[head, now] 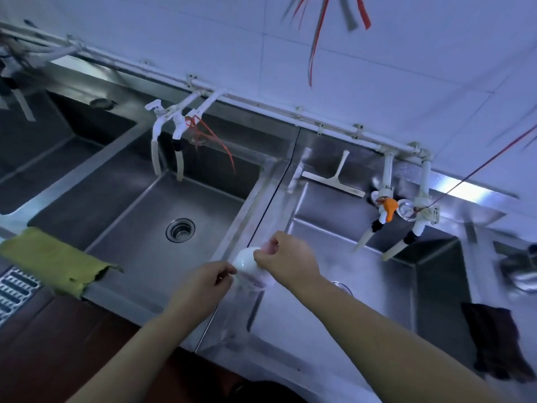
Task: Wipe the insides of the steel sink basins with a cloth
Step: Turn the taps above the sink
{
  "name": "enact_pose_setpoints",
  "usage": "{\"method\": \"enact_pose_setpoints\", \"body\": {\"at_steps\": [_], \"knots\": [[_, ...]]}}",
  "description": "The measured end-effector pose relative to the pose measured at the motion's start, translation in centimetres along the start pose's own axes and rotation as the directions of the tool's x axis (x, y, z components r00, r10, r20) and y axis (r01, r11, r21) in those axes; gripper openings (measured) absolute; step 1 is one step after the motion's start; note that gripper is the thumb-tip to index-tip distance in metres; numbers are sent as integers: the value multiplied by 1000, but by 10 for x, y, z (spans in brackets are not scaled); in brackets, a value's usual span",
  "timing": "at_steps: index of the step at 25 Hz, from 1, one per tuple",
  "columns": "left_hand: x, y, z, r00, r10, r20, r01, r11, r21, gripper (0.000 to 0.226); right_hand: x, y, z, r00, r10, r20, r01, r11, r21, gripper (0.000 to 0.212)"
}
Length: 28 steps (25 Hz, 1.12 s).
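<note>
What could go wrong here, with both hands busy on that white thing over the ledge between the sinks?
The small white object, pinched by the left hand and right hand, could slip from that light grip and drop into a steel basin. The green cloth hangs over the front rim and might slide off. Neither hand holds a cloth yet, so wiping may be delayed.

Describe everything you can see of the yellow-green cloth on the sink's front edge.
The yellow-green cloth is a soft, crumpled fabric draped over the front rim of the middle basin, at its left corner. It lies spread flat and lengthwise along the rim, its right end ragged and curling toward the basin. Neither hand touches it; only the steel rim supports it.
</note>
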<state>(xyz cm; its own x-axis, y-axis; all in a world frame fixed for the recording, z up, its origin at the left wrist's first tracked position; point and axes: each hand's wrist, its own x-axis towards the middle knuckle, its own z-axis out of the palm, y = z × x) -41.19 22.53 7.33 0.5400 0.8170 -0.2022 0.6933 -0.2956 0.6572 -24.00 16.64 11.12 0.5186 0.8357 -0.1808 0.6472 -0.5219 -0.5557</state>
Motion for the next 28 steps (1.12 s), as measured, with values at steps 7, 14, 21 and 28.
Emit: {"method": "enact_pose_setpoints", "body": {"at_steps": [7, 14, 21, 28], "knots": [[41, 82, 59, 949, 250, 192, -267, 961, 69, 14, -41, 126, -73, 974, 200, -109, -206, 978, -44, 14], [48, 180, 146, 883, 324, 339, -367, 928, 69, 11, -60, 265, -152, 921, 354, -165, -374, 920, -115, 16], [63, 256, 212, 901, 306, 309, -350, 932, 99, 16, 4, 359, -240, 927, 317, -200, -346, 928, -136, 17], [80, 279, 237, 917, 245, 316, -299, 945, 135, 15, 101, 400, -291, 950, 175, -259, -248, 927, -283, 25]]}}
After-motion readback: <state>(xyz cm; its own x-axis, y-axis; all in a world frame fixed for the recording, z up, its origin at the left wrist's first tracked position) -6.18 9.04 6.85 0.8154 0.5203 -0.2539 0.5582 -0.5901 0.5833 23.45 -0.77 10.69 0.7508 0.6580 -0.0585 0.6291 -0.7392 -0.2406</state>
